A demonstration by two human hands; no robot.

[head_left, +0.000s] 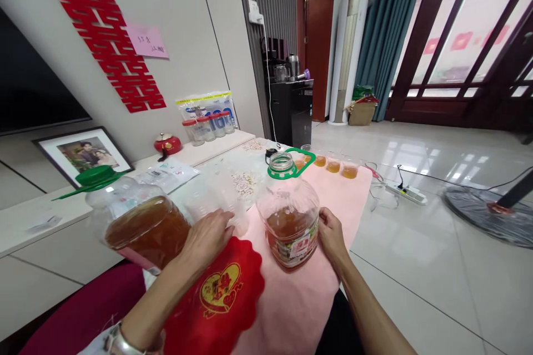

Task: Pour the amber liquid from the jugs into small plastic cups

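A clear plastic jug (pixel 289 216) of amber liquid stands uncapped on the pink cloth, a green carry ring round its neck. At its right side is my right hand (pixel 332 233), fingers curled against the wall. My left hand (pixel 210 236) has its fingers closed on clear plastic cups (pixel 216 202), which look blurred and stacked. Left of that hand, a second jug (pixel 145 227) with a green cap (pixel 97 176) holds more amber liquid. Beneath my left forearm lies a red scalloped tray (pixel 250 288) with a gold heart design.
Small cups of amber liquid (pixel 333 167) line the table's far right edge. Lidded glass jars (pixel 208 128), a red pot (pixel 167 144) and a framed photo (pixel 89 152) sit on the left ledge. A power strip (pixel 406 193) and fan base (pixel 495 216) are on the floor.
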